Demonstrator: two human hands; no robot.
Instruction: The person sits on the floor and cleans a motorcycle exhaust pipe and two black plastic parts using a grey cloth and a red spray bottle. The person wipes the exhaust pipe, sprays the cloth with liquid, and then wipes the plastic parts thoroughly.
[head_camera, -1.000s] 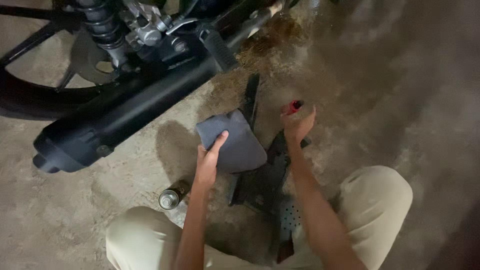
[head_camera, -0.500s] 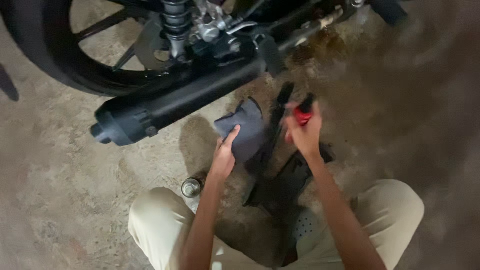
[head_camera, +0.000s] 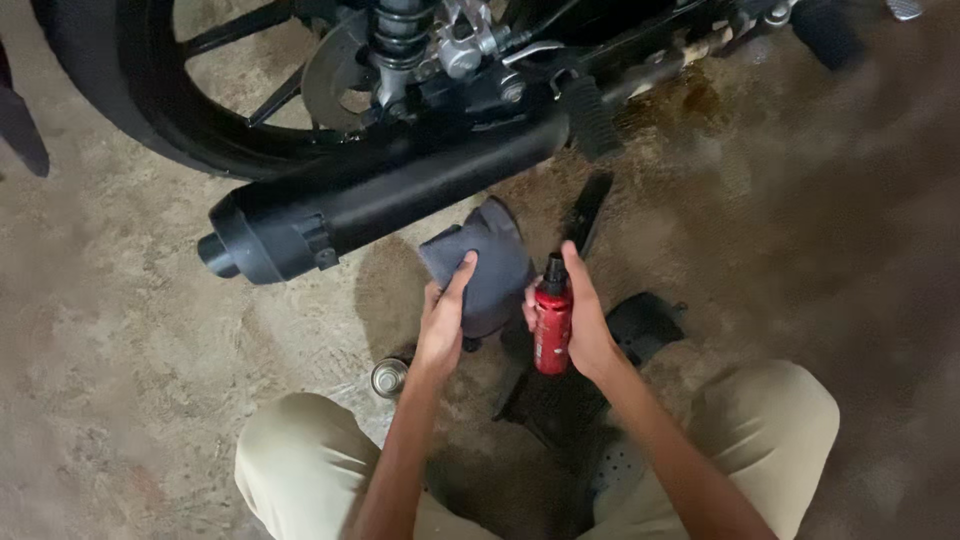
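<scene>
A person crouches on a stained concrete floor (head_camera: 150, 400) beside the rear of a motorcycle, knees in beige trousers (head_camera: 300, 460) spread at the bottom of the frame. The left hand (head_camera: 443, 325) is closed on a dark grey cloth (head_camera: 485, 260), thumb over its near edge, so that the bunched fabric is lifted toward the black exhaust muffler (head_camera: 370, 205) that runs across the upper middle of the frame; the cloth sits just below and in front of the muffler's body, near it but not clearly touching. The right hand (head_camera: 580, 315) is wrapped around a small red spray bottle (head_camera: 552, 330) with a black nozzle, held upright just to the right of the cloth, the nozzle at about the height of the cloth's lower edge, which looks like a convenient position for wetting the fabric.

Above the muffler, in the upper left, stand the black rear wheel (head_camera: 150, 110) and a coiled shock absorber (head_camera: 398, 35). A folded footpeg (head_camera: 592, 118) hangs beside the muffler's front end. On the floor, a small metal can (head_camera: 389, 377) stands left of the left wrist, and dark flat plastic panels (head_camera: 640, 325) lie under and to the right of the hands.
</scene>
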